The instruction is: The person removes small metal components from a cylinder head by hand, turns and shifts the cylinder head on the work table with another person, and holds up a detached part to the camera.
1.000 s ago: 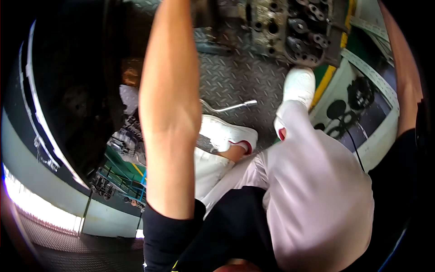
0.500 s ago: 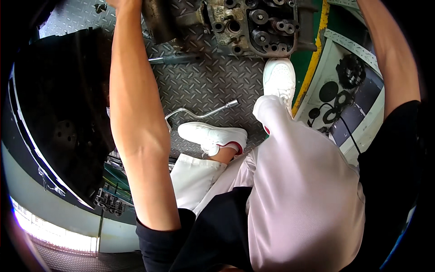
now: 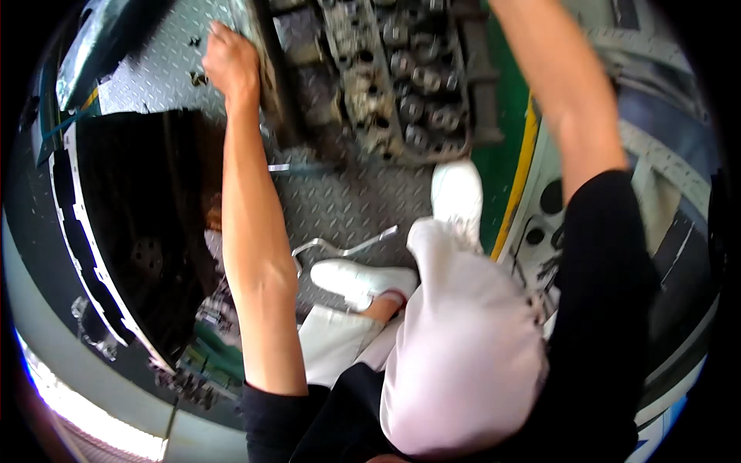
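Observation:
My left hand [image 3: 231, 65] is beside a long, dark, rusty metal part [image 3: 274, 77] attached along the left side of an engine cylinder head [image 3: 370, 85]. Its fingers look curled in, slightly blurred, and whatever they hold is hidden. The cylinder head is greasy, with rows of round valve parts on top, and rests on a grey diamond-plate floor [image 3: 340, 193]. My right arm [image 3: 567, 85] reaches past the head's right side, and its hand lies beyond the upper edge of the picture.
A bent metal wrench [image 3: 347, 248] lies by my white shoe [image 3: 363, 279]; a tool with a shiny end [image 3: 279, 167] lies nearer the head. To the left stands a large black part [image 3: 147, 224]. A yellow line [image 3: 515, 185] runs along the right, beside a light-coloured frame [image 3: 525, 224].
The view has shifted forward, so the cylinder head shows more fully and lower down. My left hand has come into sight; my right arm appears farther left.

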`<state>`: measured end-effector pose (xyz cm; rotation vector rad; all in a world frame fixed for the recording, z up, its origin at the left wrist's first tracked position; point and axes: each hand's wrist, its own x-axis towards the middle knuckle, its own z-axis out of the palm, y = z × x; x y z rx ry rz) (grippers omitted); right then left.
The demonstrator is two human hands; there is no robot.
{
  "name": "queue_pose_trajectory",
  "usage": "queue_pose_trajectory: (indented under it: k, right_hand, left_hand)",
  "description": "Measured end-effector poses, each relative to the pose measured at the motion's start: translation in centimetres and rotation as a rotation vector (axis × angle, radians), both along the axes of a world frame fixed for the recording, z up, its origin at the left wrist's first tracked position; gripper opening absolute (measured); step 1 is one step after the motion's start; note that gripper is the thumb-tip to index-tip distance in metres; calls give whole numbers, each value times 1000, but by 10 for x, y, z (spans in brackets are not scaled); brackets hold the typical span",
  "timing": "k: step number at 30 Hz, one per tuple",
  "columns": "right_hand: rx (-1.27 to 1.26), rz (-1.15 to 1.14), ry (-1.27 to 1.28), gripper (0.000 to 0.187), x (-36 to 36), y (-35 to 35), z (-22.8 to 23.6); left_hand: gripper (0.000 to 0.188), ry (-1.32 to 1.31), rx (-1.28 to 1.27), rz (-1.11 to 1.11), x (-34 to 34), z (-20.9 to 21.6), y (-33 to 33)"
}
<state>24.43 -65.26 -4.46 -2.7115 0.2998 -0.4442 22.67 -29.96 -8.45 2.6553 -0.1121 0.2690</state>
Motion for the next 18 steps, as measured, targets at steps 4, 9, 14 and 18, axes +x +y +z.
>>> queue_pose_trajectory:
  k: [4, 9, 14, 18]
  right_hand:
    - [-95, 49, -106, 43, -4, 12, -2]
    - [24, 123, -149, 24, -23, 20, -12]
    - [-12, 128, -160, 24, -33, 29, 6]
    - [-89, 125, -140, 20, -24, 16, 15]
  left_hand:
    - [50, -23, 5, 53, 2, 2, 6]
    - [44, 104, -104, 129, -11, 14, 5]
    - [43, 120, -164, 203, -20, 30, -4]
    - [43, 149, -177, 209, -18, 30, -2]
